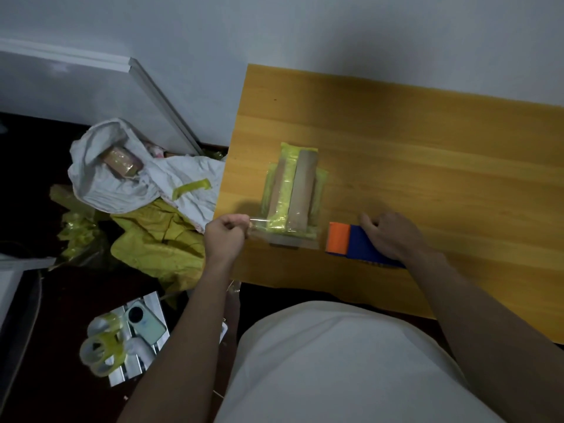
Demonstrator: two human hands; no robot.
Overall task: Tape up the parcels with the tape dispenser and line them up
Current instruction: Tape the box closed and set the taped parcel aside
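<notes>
Clear tape stretched across the near end of a parcel at the counter's left edge.

The left hand (225, 236) pinches the free end of a tape strip (259, 227) over the parcel (291, 193), which lies near the counter (427, 166)'s left edge. The right hand (387, 236) curls over the blue-and-orange tape dispenser (351, 244), just beside the parcel's near right corner. With the strip held taut off the edge, slack could let it fold, stick to itself, or drag the light parcel askew.

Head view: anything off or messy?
Yes. Off the table's left edge, a crumpled white bag and yellow wrapping lie heaped on the floor, with loose tape rolls nearby.
</notes>
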